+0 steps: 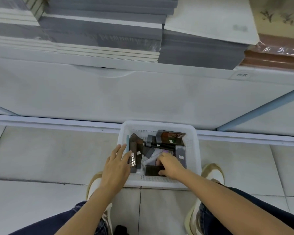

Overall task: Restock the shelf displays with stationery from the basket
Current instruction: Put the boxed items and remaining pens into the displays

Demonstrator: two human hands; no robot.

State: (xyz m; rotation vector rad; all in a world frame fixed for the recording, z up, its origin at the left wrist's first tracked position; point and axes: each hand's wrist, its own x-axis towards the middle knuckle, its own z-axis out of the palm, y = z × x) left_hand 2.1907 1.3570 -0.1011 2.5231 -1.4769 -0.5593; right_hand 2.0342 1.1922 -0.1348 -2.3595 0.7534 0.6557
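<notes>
Picking step: our left hand (116,164), fingers straight, rests at the basket (159,123) rim; our right hand (171,164) grips a dark packet (152,170). Next we lift it to the shelf (109,64).

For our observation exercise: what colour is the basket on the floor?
The basket is white, seen in the head view.

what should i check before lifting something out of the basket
1. Right hand grips the dark pack: ok.
2. Pack free of the other items: cannot tell, the hand hides its edge.
3. Left hand open at the basket rim, free to steady it: ok.
4. Basket flat on the floor: ok.
5. Room among the stacks above: cannot tell.
</notes>
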